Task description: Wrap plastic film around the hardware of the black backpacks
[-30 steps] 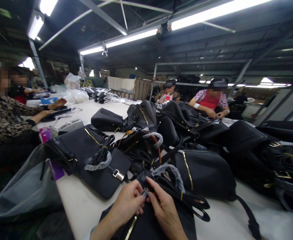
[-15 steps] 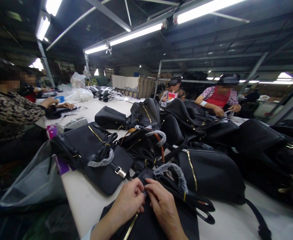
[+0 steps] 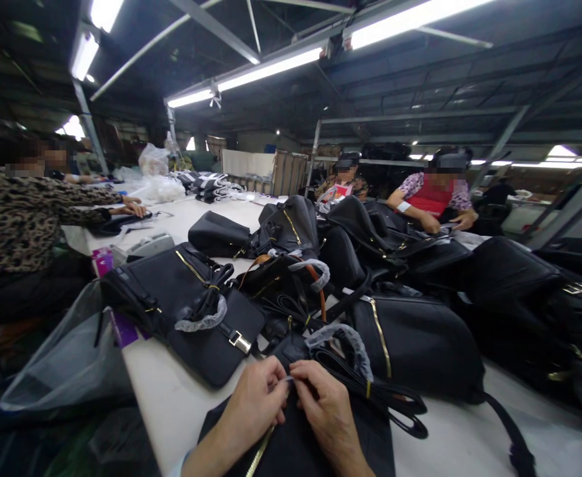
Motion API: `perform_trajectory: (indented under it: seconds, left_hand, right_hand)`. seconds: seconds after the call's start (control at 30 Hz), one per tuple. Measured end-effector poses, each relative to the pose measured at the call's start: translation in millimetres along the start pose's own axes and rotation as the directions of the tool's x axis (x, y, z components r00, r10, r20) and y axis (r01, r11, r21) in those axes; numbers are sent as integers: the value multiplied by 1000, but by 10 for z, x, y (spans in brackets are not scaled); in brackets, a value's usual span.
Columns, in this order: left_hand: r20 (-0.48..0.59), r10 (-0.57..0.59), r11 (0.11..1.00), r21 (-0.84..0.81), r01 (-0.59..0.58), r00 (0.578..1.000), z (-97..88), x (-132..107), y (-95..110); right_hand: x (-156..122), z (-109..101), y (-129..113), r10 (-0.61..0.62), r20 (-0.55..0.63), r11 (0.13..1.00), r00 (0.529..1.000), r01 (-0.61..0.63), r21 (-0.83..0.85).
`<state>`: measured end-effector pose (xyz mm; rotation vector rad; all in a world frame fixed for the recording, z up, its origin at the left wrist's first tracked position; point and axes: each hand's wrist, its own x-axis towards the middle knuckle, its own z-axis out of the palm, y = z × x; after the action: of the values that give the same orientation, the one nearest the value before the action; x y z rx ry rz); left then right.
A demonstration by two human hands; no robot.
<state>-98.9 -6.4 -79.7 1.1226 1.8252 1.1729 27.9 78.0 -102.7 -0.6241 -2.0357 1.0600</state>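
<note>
A black backpack [image 3: 315, 437] with a gold zipper [image 3: 261, 450] lies on the table right in front of me. Over its upper part, my left hand [image 3: 255, 401] and my right hand [image 3: 323, 407] almost meet, thumbs and forefingers pinched. Between the fingertips runs a small pale strip [image 3: 289, 378]; its exact kind is too small to make out. Just right of my right hand are a handle wrapped in clear plastic [image 3: 353, 348] and a bundle of black straps [image 3: 394, 397] held by a yellow tie.
Another backpack with a gold buckle [image 3: 196, 311] lies to the left, one [image 3: 420, 338] to the right, with several more behind. A clear plastic bag [image 3: 72, 358] hangs off the left edge of the white table [image 3: 151, 397]. Co-workers [image 3: 434, 199] sit across and at left.
My hands stay at the same spot, fingertips slightly farther apart, with the pale strip showing between them. At left, the co-worker in the patterned top has leaned back and reaches an arm across the table.
</note>
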Motion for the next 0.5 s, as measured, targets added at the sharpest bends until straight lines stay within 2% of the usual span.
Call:
perform_trajectory:
  seconds: [0.23,0.43,0.5]
  left_hand:
    - [-28,22,1000,-4,-22,999,11,-35,11]
    - [-7,2,998,-57,-2,1000,4,-13,-27]
    - [1,-5,997,-78,5,1000,-1,-6,-35]
  right_hand:
    - [-3,6,-33,64,3,998,998,-64,28]
    - [-19,-53,-11,159,-15,984,987,-158,86]
    - [-22,-80,-17,164,12,983,986,-164,80]
